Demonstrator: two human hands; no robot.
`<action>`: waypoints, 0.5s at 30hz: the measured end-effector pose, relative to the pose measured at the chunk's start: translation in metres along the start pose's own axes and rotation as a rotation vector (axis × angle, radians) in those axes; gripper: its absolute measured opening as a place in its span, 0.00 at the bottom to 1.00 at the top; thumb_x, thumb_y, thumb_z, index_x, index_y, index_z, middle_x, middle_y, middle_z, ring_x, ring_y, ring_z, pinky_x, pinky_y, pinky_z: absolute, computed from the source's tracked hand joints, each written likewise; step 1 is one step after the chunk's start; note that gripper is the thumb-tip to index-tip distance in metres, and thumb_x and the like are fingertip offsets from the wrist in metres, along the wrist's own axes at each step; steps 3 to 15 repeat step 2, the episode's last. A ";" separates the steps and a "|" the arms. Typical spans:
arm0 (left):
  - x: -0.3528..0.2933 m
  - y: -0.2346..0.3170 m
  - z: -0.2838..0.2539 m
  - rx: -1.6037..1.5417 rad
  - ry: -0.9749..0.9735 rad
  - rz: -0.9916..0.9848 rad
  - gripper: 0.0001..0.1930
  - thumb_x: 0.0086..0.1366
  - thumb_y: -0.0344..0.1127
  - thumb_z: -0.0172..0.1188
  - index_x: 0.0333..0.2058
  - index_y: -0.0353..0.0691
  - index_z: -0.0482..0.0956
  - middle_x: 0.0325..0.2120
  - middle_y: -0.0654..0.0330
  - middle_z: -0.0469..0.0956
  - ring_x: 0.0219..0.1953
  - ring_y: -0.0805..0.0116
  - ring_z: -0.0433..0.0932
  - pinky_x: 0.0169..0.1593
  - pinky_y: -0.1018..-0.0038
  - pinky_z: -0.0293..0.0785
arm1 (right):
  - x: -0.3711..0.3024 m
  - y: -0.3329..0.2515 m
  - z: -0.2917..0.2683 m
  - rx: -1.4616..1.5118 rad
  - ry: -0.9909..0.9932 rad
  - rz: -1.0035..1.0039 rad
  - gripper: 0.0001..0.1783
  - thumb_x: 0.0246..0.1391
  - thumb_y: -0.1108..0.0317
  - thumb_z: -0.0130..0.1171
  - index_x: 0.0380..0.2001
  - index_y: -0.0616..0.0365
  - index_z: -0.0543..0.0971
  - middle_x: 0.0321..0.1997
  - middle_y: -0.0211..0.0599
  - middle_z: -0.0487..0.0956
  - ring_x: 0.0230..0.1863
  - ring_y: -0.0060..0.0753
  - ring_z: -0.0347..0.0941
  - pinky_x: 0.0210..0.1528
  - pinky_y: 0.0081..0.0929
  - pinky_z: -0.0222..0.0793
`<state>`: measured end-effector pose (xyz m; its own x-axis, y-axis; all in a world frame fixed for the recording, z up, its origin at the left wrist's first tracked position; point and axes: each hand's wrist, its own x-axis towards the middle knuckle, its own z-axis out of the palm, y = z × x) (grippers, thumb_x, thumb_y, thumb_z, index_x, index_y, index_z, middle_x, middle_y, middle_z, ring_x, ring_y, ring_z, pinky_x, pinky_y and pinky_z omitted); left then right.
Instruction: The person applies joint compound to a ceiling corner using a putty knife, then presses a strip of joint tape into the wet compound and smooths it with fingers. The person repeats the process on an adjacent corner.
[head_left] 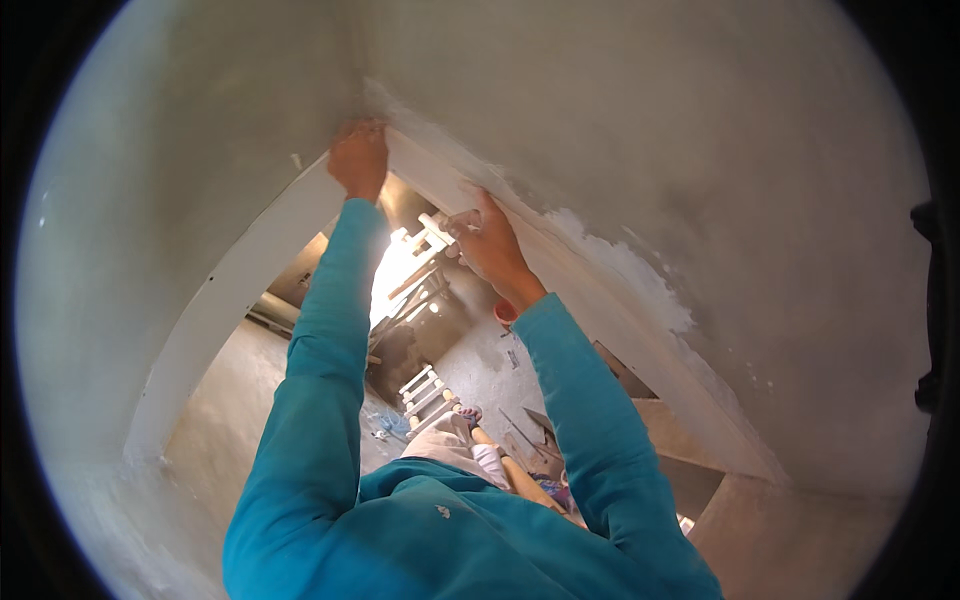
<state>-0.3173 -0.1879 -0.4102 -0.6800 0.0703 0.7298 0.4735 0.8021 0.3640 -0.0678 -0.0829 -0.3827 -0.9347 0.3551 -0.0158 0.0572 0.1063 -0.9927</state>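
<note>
Both my arms, in teal sleeves, reach up to a white cornice strip [225, 270] that meets a second white strip [600, 300] in a corner. My left hand [360, 160] is closed at that corner, pressed against the surface; whatever its fingers hold is hidden, and it is slightly blurred. Beside the inner edge of the right strip is my right hand [490, 250], with one finger stretched up along the strip and the others curled. A greyish patch shows at its curled fingers, too unclear to name. Rough white filler [625, 265] lines the right strip's outer edge.
Far below, a ladder with pale rungs [428, 395] stands by my legs, and a foot [470, 412] shows beside it. A red container [506, 312] and loose boards [412, 300] are on the floor. Smooth grey surfaces [700, 110] surround the strips.
</note>
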 end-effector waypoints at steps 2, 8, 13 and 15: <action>0.003 -0.006 0.005 -0.058 -0.050 0.016 0.13 0.65 0.50 0.64 0.42 0.52 0.89 0.51 0.61 0.82 0.48 0.54 0.83 0.46 0.59 0.81 | -0.009 0.006 -0.003 -0.069 0.027 0.004 0.46 0.61 0.70 0.62 0.77 0.57 0.50 0.48 0.44 0.84 0.31 0.32 0.83 0.38 0.28 0.80; 0.003 -0.006 0.005 -0.058 -0.050 0.016 0.13 0.65 0.50 0.64 0.42 0.52 0.89 0.51 0.61 0.82 0.48 0.54 0.83 0.46 0.59 0.81 | -0.009 0.006 -0.003 -0.069 0.027 0.004 0.46 0.61 0.70 0.62 0.77 0.57 0.50 0.48 0.44 0.84 0.31 0.32 0.83 0.38 0.28 0.80; 0.003 -0.006 0.005 -0.058 -0.050 0.016 0.13 0.65 0.50 0.64 0.42 0.52 0.89 0.51 0.61 0.82 0.48 0.54 0.83 0.46 0.59 0.81 | -0.009 0.006 -0.003 -0.069 0.027 0.004 0.46 0.61 0.70 0.62 0.77 0.57 0.50 0.48 0.44 0.84 0.31 0.32 0.83 0.38 0.28 0.80; 0.003 -0.006 0.005 -0.058 -0.050 0.016 0.13 0.65 0.50 0.64 0.42 0.52 0.89 0.51 0.61 0.82 0.48 0.54 0.83 0.46 0.59 0.81 | -0.009 0.006 -0.003 -0.069 0.027 0.004 0.46 0.61 0.70 0.62 0.77 0.57 0.50 0.48 0.44 0.84 0.31 0.32 0.83 0.38 0.28 0.80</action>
